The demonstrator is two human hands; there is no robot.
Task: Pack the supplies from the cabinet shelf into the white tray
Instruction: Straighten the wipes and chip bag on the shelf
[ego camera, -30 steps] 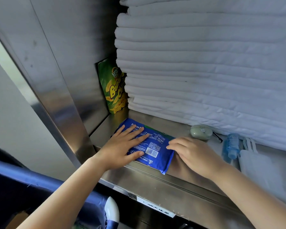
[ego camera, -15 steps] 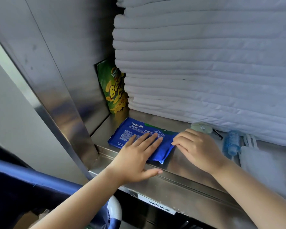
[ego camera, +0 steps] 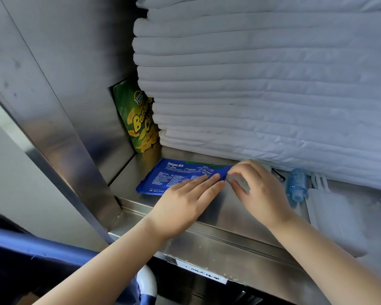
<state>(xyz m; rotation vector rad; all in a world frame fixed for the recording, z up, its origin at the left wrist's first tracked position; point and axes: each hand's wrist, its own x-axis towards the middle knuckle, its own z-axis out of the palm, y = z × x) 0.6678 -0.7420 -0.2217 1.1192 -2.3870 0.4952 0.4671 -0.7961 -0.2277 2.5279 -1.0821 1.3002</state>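
Note:
A blue wet-wipes pack (ego camera: pixel 176 176) lies flat on the steel cabinet shelf (ego camera: pixel 227 208), in front of a stack of white linens. My left hand (ego camera: pixel 185 203) lies flat with straight fingers, the fingertips pressing on the pack's right part. My right hand (ego camera: pixel 255 190) has curled fingers that pinch the pack's right end. A small blue bottle (ego camera: pixel 297 183) lies on the shelf to the right of that hand. A pale green oval object (ego camera: pixel 266 166) is mostly hidden behind my right hand. The white tray is not in view.
A green banana-chips bag (ego camera: pixel 139 119) stands in the back left corner against the steel side wall. Folded white linens (ego camera: pixel 262 84) fill the shelf's back. A white pouch (ego camera: pixel 330 214) lies at the right. A blue cart rail (ego camera: pixel 42 247) runs below left.
The pack has slid back and left into the shelf. My left hand drew back toward me onto the pack's right part. My right hand closed its fingers on the pack's right end.

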